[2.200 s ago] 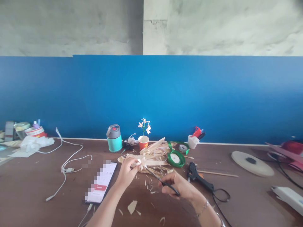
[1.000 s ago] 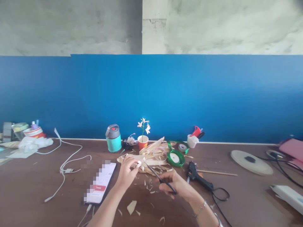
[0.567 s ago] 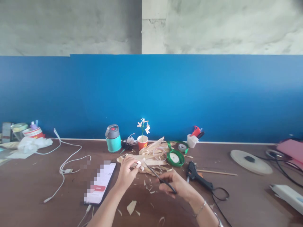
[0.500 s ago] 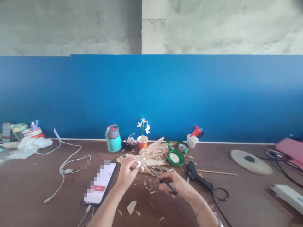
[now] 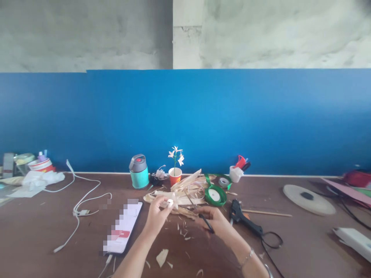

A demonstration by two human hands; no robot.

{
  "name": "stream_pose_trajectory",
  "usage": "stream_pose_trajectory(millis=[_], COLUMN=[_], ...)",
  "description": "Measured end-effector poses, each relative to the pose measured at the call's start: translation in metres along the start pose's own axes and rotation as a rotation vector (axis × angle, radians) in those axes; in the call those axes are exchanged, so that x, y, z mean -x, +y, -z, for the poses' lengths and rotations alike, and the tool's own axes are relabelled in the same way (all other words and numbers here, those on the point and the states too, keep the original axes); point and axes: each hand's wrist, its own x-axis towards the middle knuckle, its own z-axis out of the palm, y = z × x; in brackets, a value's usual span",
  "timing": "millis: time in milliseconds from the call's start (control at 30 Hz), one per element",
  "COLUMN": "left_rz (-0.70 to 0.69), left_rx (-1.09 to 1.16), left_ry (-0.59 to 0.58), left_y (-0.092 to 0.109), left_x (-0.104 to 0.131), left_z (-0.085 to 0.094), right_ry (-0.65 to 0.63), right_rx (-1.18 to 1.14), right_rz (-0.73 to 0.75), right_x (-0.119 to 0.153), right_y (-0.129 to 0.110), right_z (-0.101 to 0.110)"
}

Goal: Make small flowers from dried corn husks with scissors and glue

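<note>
My left hand (image 5: 159, 212) pinches a small pale flower (image 5: 175, 200) with pointed petals, its fingers closed around the base. A pair of scissors (image 5: 206, 223) with black handles is held in my right hand (image 5: 214, 221), blades pointing up and left towards the flower but apart from it. Behind both hands lies a heap of dried corn husks (image 5: 188, 183). Pale trimmed scraps (image 5: 162, 257) are scattered on the table below. A paper cup (image 5: 175, 177) at the back holds a green stem with white flowers (image 5: 176, 154).
A phone (image 5: 124, 227) lies left of my arms, near white cables (image 5: 77, 208). A turquoise flask (image 5: 139, 177) stands behind. To the right are green ribbon spools (image 5: 215, 195), a glue gun (image 5: 246, 220), a wooden stick (image 5: 269, 213) and a round lid (image 5: 308, 199).
The scissors have drawn away from the flower and turned more upright. My left hand has shifted slightly right, with the flower turned more to face me.
</note>
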Motion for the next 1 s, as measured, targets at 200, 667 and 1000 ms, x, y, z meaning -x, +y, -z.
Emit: stream_pose_trajectory(millis=[200, 667, 1000], left_rz=[0.291, 0.285, 0.288], left_rx=[0.364, 0.77, 0.754], left_ry=[0.034, -0.068, -0.079], left_y=[0.008, 0.031, 0.039], left_x=[0.009, 0.015, 0.017], left_z=[-0.012, -0.012, -0.015], right_ry=[0.362, 0.472, 0.488], right_rx=[0.386, 0.833, 0.922], right_rz=[0.226, 0.131, 0.101], right_x=[-0.009, -0.006, -0.001], right_y=[0.017, 0.023, 0.017], right_z=[-0.003, -0.002, -0.005])
